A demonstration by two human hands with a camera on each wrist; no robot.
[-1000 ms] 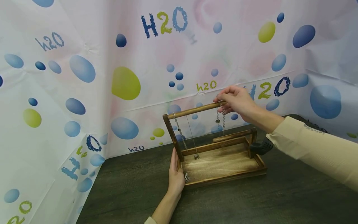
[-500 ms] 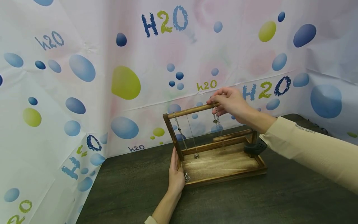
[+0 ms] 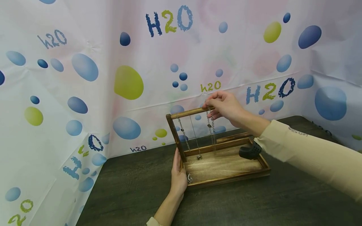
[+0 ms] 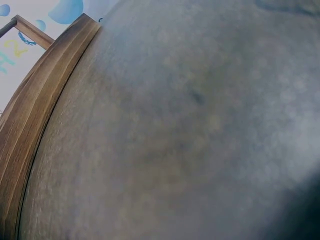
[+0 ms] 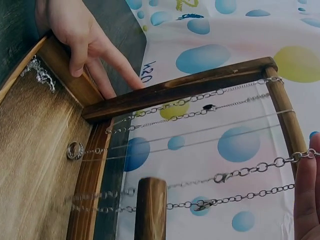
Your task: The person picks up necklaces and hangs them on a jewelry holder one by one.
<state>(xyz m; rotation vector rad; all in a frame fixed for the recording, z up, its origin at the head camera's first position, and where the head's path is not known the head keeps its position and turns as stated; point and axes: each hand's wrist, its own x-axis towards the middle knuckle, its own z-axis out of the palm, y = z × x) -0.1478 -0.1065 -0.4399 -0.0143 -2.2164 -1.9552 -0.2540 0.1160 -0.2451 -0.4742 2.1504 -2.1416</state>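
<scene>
My right hand (image 3: 226,106) pinches a silver chain necklace (image 5: 255,170) at the top rod of a wooden jewelry stand (image 3: 226,180). Both strands dangle below the rod, one with a clasp, the other with a small dark charm. Only part of this hand (image 5: 306,200) enters the right wrist view. At the stand's left side, my left hand (image 3: 178,182) holds the tray wall: its thumb lies over the inner face and its fingers extend along the outside by the post. The left wrist view shows mostly a blurred surface beside the wooden wall (image 4: 47,107).
Left along the rod hang another chain (image 3: 183,135) and a thin necklace with a ring-shaped pendant (image 3: 199,157). A silver chain heap (image 3: 189,178) lies in the tray's left corner. A lower wooden bar (image 3: 233,137) ends freely. A dark table (image 3: 135,188) meets a printed backdrop.
My right hand has moved left along the rod, carrying the chain closer to the other necklaces. The left hand and the stand keep their place.
</scene>
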